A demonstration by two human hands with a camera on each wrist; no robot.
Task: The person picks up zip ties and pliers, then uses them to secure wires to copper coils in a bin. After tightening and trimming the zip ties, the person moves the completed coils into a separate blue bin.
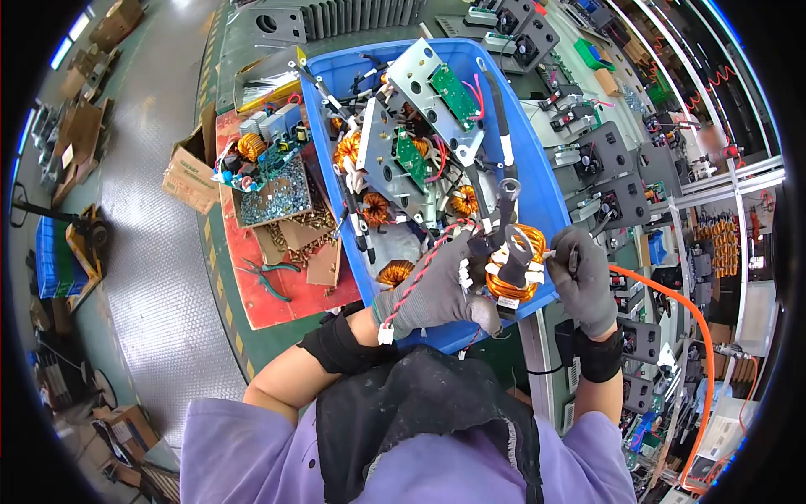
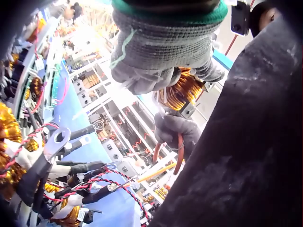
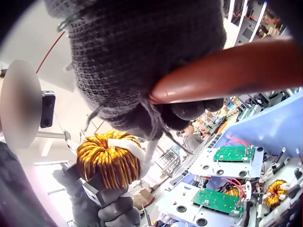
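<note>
My gloved left hand (image 1: 432,290) grips a copper-wound toroidal coil (image 1: 531,267) above the front of a blue bin (image 1: 537,189). White sleeved leads come off the coil, and a black cable with a ring lug (image 1: 519,244) overlaps it in the head view. A twisted red and black wire (image 1: 424,270) lies across the left glove. My gloved right hand (image 1: 579,281) is at the coil's right side, fingers curled round pliers with red-brown handles (image 3: 227,71). In the right wrist view a white lead (image 3: 149,151) runs from the coil up beneath those fingers; the pliers' head is hidden.
Metal plates with green circuit boards (image 1: 453,97), more coils and lugged cables fill the bin. To the left, a red table (image 1: 252,294) bears a box of small screws (image 1: 277,197) and green-handled pliers (image 1: 270,277). An orange hose (image 1: 705,328) curves at the right, near crowded workbenches.
</note>
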